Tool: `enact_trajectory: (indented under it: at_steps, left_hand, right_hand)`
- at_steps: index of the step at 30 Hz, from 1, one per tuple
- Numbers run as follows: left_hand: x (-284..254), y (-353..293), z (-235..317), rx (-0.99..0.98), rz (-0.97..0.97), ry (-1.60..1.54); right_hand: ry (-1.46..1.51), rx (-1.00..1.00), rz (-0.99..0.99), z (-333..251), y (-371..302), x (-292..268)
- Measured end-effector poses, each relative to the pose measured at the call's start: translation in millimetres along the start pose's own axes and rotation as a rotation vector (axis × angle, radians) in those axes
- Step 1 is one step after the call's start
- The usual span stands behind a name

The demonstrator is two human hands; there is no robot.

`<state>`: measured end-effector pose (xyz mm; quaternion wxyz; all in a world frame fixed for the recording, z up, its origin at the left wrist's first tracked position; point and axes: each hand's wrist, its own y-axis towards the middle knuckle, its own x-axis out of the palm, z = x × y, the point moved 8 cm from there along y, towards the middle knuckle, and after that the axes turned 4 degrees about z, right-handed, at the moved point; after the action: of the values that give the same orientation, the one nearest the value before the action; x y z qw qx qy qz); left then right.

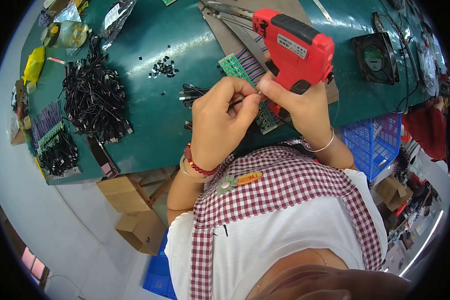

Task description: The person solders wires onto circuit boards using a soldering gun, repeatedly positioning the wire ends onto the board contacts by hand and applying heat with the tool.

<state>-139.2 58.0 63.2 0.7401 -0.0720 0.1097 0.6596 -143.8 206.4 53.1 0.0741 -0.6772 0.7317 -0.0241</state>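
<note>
In my right hand (pixel 305 102) I hold a red soldering gun (pixel 297 47), its long metal tip pointing away to the upper left. My left hand (pixel 221 120) pinches a thin black cable (pixel 237 102). The thumb and finger of my right hand meet the cable's end beside the left fingertips. Just beyond and beneath both hands lies a green circuit board panel (pixel 235 70) with purple and black wires along it. The wire ends at my fingertips are too small to make out. Several black cables with plugs (pixel 192 94) lie left of my left hand.
A big heap of black cables (pixel 95 95) covers the table's left side, near wired boards (pixel 52 142). Small black parts (pixel 164 67) lie scattered mid-table. A fan (pixel 375 57) stands at the right, above a blue crate (pixel 372 145). A yellow-capped bottle (pixel 67 35) stands far left.
</note>
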Motion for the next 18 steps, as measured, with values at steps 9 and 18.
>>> enact_trajectory:
  at_steps: [9,18]
  left_hand:
    - [13,-8,-22,-0.33,-0.047,-0.545]
    - [25,-11,-28,-0.5,-0.272,-0.743]
  right_hand:
    - [0.338,-0.003,-0.073,3,0,3]
    - [0.154,0.026,-0.16,-4,-9,6]
